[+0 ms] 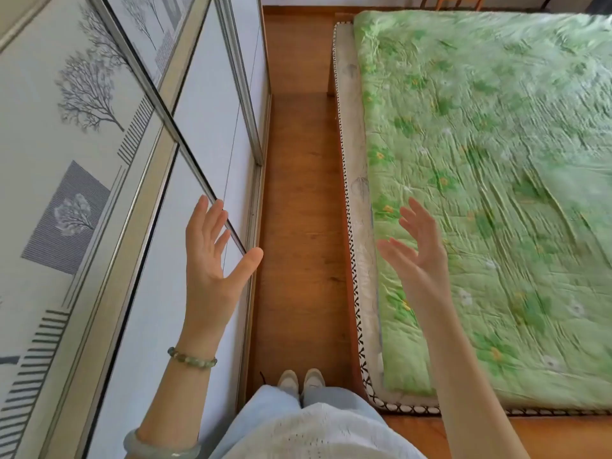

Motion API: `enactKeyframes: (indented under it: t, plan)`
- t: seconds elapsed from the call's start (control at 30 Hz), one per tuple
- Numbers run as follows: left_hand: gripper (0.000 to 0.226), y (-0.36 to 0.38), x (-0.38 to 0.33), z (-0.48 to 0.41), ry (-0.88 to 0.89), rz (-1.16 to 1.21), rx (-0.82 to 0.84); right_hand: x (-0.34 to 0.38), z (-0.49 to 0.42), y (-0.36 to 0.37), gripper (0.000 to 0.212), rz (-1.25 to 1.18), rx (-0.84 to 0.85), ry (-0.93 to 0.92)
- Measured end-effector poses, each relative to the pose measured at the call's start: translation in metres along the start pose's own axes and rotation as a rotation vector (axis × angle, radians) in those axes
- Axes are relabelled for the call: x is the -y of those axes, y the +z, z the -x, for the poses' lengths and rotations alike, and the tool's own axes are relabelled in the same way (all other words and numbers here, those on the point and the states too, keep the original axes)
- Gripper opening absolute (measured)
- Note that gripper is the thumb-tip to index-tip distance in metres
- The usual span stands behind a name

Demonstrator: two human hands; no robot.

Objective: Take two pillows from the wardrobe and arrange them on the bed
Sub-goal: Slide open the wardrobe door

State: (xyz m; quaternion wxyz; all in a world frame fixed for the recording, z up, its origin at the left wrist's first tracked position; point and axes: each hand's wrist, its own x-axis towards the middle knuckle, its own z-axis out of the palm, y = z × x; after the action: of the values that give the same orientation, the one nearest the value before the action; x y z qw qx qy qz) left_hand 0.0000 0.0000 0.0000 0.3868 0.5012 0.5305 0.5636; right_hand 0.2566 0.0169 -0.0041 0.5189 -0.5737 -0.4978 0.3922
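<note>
Pillows: none in view; presumably behind the shut sliding doors of the wardrobe (99, 160), which runs lengthwise along the person's left. Left hand (212, 256): nearer, fingers spread, empty, fingertips at or just beside the metal door rail (198, 180); contact cannot be told. Right hand (414, 250): fingers spread, empty, raised over the bed's near edge. Bed (496, 160): to the right, green quilt, bare of pillows. Wooden floor (298, 193): narrow aisle between wardrobe and bed, little turning room.
</note>
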Motion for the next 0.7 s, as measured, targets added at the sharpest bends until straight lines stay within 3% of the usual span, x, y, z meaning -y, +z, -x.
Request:
enactKeyframes:
  t: [0.47,0.7]
  plan:
    - [0.093,0.01,0.033,-0.051,-0.094,-0.054,0.0,-0.021,-0.06,0.012,0.065,-0.001,0.049,0.106]
    - [0.089,0.016,0.061,-0.134,-0.086,-0.025,0.004,-0.019,-0.138,0.037,0.064,0.058,0.013,0.093]
